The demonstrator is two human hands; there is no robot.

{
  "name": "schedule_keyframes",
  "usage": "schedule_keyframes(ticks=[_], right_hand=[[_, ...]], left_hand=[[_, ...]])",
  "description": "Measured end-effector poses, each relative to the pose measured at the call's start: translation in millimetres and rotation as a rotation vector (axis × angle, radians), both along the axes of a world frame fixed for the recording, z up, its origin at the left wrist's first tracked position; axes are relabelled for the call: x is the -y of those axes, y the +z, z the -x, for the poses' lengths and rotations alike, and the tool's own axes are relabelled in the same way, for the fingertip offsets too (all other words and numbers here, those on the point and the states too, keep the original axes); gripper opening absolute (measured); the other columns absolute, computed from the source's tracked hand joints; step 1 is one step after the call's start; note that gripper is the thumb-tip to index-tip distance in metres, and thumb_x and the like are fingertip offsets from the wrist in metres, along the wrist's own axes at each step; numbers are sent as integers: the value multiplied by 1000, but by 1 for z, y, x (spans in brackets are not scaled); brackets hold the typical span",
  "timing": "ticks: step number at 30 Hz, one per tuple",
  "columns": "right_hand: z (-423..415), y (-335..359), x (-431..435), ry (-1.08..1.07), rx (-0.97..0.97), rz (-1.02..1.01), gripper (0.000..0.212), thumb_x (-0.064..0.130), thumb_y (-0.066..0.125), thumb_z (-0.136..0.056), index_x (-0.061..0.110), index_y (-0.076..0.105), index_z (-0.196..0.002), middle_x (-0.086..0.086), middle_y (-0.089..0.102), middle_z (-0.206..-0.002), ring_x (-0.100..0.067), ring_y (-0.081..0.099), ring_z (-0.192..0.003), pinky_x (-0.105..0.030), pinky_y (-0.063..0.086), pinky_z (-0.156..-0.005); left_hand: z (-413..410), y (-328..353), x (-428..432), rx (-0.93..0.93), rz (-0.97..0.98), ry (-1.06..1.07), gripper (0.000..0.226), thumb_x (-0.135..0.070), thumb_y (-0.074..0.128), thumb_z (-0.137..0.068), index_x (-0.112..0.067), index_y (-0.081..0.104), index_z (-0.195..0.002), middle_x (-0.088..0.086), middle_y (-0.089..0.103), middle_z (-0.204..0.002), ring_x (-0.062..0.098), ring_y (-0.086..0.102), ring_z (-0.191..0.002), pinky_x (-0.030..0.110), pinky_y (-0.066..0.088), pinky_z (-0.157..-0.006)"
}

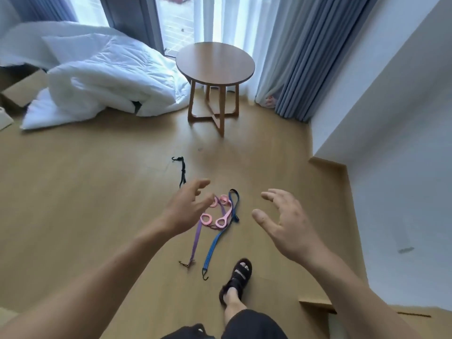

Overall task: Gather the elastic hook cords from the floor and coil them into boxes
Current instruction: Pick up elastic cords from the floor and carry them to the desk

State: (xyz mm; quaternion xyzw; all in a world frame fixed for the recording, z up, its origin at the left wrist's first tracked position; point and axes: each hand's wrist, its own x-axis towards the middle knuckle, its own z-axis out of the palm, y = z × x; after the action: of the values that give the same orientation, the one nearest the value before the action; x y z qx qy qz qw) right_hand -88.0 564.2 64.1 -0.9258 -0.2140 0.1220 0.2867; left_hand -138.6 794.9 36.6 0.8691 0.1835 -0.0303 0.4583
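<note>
Reaching: my left hand (186,209), right hand (286,226) spread, empty.
Best lift blue elastic hook cord (215,243) by its end first.

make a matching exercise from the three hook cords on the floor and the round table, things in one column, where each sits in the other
Things
1. black elastic hook cord
2. blue elastic hook cord
3. purple elastic hook cord
4. round wooden table

Places
a. hook end nearest the black sandal
b. in front of the white sheer curtain
c. alone, farther off than the other cords
d. in the tangle, hook end left of its neighbour's

Pairs: 1-c, 2-a, 3-d, 4-b
</note>
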Motion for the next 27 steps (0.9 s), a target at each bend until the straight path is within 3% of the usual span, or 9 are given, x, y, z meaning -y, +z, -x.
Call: schedule_keyframes(ticks=[5, 10, 15, 21, 27], right_hand=[[-71, -41, -35, 98, -115, -29, 50, 45, 58, -92, 24, 51, -137, 11, 43, -140, -6, 35, -132, -16, 23, -100], [-144, -93, -67, 180, -248, -32, 48, 45, 57, -94, 24, 51, -137, 11, 44, -143, -7, 34, -135, -19, 26, -106], [-205, -172, -97, 198, -332, 23, 45, 45, 58, -93, 26, 53, -132, 14, 49, -131, -7, 42, -125, -20, 32, -97], [-245, -323, -149, 206, -448, 105, 46, 48, 56, -93, 28, 50, -134, 13, 48, -133, -6, 42, -121, -25, 37, -96], [-267, -522, -212, 184, -523, 194, 52, 45, 55, -94, 20, 48, -139, 2, 48, -140, -18, 45, -128, -34, 40, -102]], left_hand=[[-43, -35, -23, -98, 111, 125, 46, -28, 54, -101, -14, 45, -143, 2, 54, -139, 10, 51, -119, 24, 42, -93], [-104, -77, -40, -187, 188, 300, 40, -25, 57, -99, -15, 52, -137, -4, 60, -123, 12, 57, -112, 25, 46, -91], [-150, -156, -55, -295, 252, 442, 38, -26, 56, -99, -19, 53, -136, -7, 58, -123, 9, 55, -109, 19, 44, -82], [-177, -299, -83, -484, 325, 573, 36, -26, 55, -98, -21, 54, -134, -3, 58, -126, 14, 56, -115, 40, 49, -102], [-203, -482, -125, -511, 391, 635, 35, -24, 55, -97, -18, 54, -132, 0, 59, -126, 19, 57, -114, 41, 48, -103]])
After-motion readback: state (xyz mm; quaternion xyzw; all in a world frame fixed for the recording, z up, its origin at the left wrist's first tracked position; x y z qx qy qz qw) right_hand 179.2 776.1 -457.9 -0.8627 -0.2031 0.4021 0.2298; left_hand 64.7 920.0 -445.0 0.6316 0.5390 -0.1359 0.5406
